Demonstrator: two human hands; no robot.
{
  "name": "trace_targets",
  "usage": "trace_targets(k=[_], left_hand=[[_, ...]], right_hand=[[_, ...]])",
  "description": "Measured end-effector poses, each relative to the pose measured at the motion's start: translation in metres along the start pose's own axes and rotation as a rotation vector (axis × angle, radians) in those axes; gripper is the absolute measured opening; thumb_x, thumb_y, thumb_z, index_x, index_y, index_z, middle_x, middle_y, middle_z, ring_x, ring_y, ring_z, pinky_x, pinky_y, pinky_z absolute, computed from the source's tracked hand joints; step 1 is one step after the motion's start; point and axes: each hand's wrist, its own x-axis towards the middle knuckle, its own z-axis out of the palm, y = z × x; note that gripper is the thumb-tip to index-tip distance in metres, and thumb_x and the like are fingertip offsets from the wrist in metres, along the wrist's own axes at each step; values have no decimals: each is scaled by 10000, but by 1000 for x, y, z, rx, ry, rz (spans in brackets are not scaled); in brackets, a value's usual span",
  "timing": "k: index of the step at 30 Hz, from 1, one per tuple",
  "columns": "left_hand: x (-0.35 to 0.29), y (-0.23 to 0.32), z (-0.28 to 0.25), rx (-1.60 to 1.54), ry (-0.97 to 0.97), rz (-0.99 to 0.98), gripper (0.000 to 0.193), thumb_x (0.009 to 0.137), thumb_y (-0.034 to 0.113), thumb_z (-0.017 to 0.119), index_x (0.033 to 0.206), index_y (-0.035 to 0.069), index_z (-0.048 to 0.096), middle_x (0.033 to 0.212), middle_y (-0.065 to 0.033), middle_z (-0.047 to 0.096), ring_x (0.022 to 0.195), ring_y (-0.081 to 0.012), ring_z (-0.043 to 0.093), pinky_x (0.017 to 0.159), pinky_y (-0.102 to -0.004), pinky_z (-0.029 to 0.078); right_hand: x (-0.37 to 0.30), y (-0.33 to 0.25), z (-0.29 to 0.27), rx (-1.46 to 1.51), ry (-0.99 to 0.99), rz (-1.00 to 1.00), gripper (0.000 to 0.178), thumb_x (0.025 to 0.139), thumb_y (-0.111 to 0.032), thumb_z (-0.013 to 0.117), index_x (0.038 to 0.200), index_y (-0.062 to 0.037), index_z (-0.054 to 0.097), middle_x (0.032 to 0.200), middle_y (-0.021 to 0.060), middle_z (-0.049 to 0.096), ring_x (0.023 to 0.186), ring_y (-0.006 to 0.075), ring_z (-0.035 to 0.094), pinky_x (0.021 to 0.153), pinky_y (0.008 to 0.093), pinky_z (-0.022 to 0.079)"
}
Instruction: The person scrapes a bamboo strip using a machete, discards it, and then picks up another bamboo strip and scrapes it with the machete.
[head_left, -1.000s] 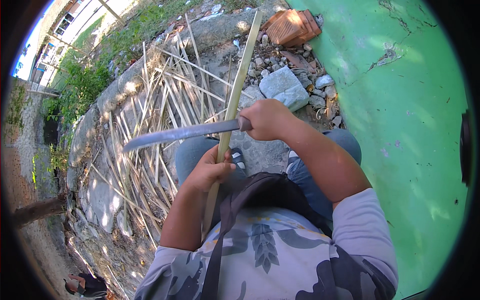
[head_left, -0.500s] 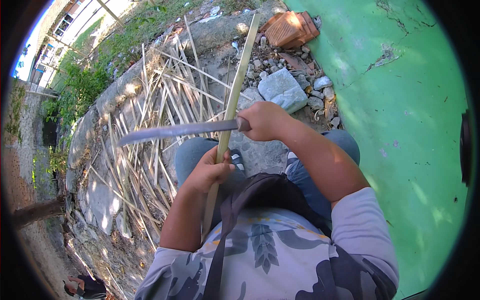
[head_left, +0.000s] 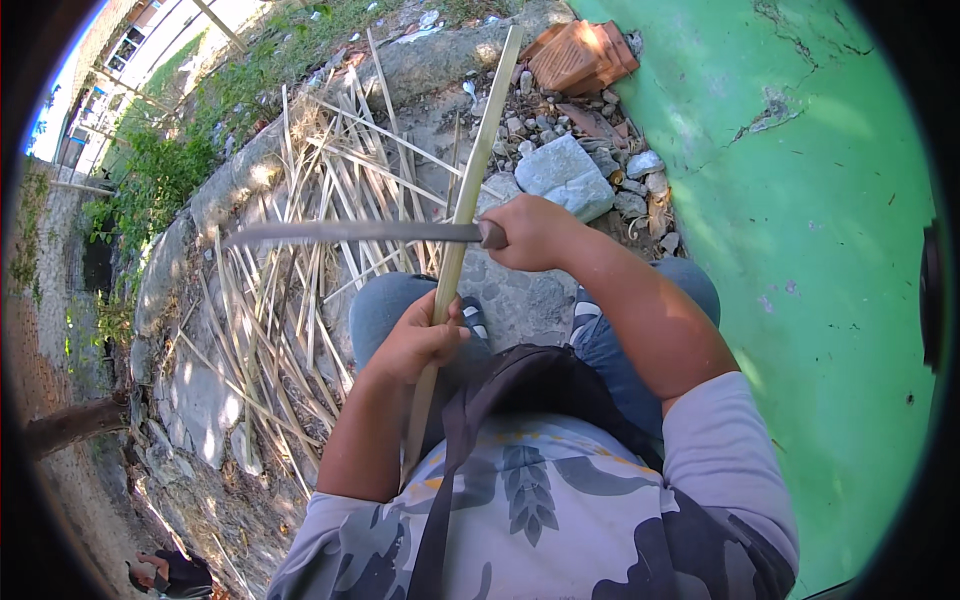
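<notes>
My left hand (head_left: 428, 338) is wrapped round a long, pale bamboo strip (head_left: 480, 150), which slants from beside my lap up and away from me. In my right hand (head_left: 528, 234) is the handle of a long-bladed knife, a machete (head_left: 350, 232). Its blade points left and crosses the strip above my left hand, seeming to touch it. The blade's far end is slightly blurred. Behind the blade, many thin split strips (head_left: 300, 330) lie loosely heaped on the stony ground to my left.
A pale stone block (head_left: 568, 180) sits ahead among rubble, with orange hollow bricks (head_left: 582, 58) beyond it. Cracked green paving (head_left: 800, 250) spreads on the right. My knees flank the work. A low stone edge (head_left: 235, 195) and plants lie at left; another person (head_left: 170, 573) is at lower left.
The machete has moved slightly away from me along the strip, and its blade now lies more level. My left hand and the strip have hardly moved.
</notes>
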Motion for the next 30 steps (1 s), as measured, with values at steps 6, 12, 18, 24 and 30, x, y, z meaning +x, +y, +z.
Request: trace_targets(k=[6, 12, 18, 24, 30], left_hand=[[0, -3, 5, 171, 32, 50, 357, 812, 2, 718, 1026, 151, 475, 752, 46, 477, 517, -59, 393, 444, -229, 300], [3, 0, 4, 80, -14, 21, 356, 817, 0, 721, 1022, 150, 470, 752, 48, 477, 520, -55, 402, 446, -226, 305], [1, 0, -1, -14, -40, 14, 355, 825, 3, 721, 1028, 151, 471, 749, 49, 476, 510, -55, 394, 440, -222, 296], [-3, 1, 8, 115, 33, 29, 373, 814, 26, 740, 1041, 154, 473, 748, 52, 473, 513, -50, 392, 444, -218, 301], [1, 2, 3, 14, -1, 6, 374, 808, 26, 742, 1030, 154, 469, 743, 55, 464, 514, -47, 392, 445, -219, 302]], right_hand=[[6, 13, -19, -182, -18, 11, 175, 766, -225, 722, 821, -66, 674, 731, 140, 677, 719, 337, 674, 654, 444, 520], [5, 52, -29, 148, 210, 379, 304, 767, -252, 715, 1003, -63, 750, 870, 142, 743, 813, 301, 718, 769, 408, 558], [0, 3, 0, -5, 25, 52, 176, 774, -241, 728, 817, -77, 680, 755, 142, 691, 686, 325, 661, 654, 431, 520], [9, 7, -22, -275, -77, 10, 172, 755, -246, 710, 854, -106, 698, 821, 150, 719, 802, 373, 692, 720, 471, 549], [2, 52, -25, 150, 319, 387, 280, 788, -255, 724, 1000, -74, 740, 879, 160, 734, 845, 337, 712, 777, 420, 561]])
